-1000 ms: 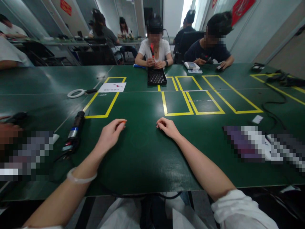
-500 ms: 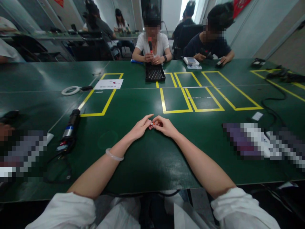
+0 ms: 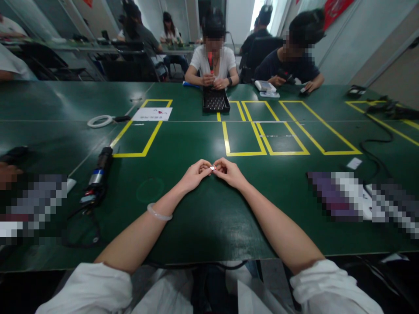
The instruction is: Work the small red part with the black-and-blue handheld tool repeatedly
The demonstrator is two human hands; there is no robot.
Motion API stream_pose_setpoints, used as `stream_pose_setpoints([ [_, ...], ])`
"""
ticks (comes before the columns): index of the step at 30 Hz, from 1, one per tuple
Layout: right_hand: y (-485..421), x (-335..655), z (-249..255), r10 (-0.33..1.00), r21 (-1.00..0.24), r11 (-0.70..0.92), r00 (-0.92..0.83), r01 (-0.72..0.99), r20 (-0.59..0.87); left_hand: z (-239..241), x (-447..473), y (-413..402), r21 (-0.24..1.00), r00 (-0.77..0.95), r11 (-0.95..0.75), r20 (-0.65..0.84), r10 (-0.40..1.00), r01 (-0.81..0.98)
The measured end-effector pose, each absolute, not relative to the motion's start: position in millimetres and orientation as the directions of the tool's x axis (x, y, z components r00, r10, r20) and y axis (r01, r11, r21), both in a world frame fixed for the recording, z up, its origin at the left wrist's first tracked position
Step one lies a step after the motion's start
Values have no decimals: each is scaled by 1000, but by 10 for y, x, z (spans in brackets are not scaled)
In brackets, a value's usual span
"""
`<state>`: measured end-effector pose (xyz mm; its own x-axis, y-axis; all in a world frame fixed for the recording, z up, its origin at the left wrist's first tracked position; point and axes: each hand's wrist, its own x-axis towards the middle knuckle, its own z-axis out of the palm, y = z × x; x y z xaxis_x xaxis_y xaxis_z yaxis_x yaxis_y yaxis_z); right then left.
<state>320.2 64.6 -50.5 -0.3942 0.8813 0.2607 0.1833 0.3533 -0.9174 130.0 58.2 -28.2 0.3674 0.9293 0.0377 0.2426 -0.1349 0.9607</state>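
Observation:
Between my fingertips is a tiny white and red-orange piece [image 3: 213,168], too small for me to tell its kind. My left hand [image 3: 197,174] pinches it from the left, thumb and fingers closed. From the other side my right hand [image 3: 228,171] grips it with curled fingers. The two hands meet just above the green table [image 3: 209,218]. A pale bracelet [image 3: 159,214] circles my left wrist.
Left of my arms lies a black cylindrical tool [image 3: 98,174] with a cable. Yellow tape outlines [image 3: 245,153] mark the table. Across it, a person holds a red-tipped tool over a black tray [image 3: 216,104]. A paper sheet [image 3: 152,114] and a coiled white cable [image 3: 100,121] lie left.
My left fingers, stretched out before, have curled into a pinch on the small piece. More of the piece's white part shows between the hands. The view has shifted slightly.

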Motion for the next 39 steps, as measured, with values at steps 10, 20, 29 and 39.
stream_pose_setpoints([
  [10, 678, 3197, -501, 896, -931, 321, -374, 174, 239, -316, 1279, 586, 948, 365, -195, 93, 926, 253],
  [20, 678, 3196, -504, 877, -913, 373, -385, 167, 288, -355, 1274, 608, 953, 331, -192, 108, 938, 234],
  [29, 691, 3192, -534, 887, -899, 374, -372, 229, 275, -365, 1278, 610, 961, 339, -176, 97, 936, 212],
  [39, 688, 3196, -524, 862, -879, 425, -395, 217, 319, -382, 1283, 608, 959, 330, -189, 112, 937, 211],
])
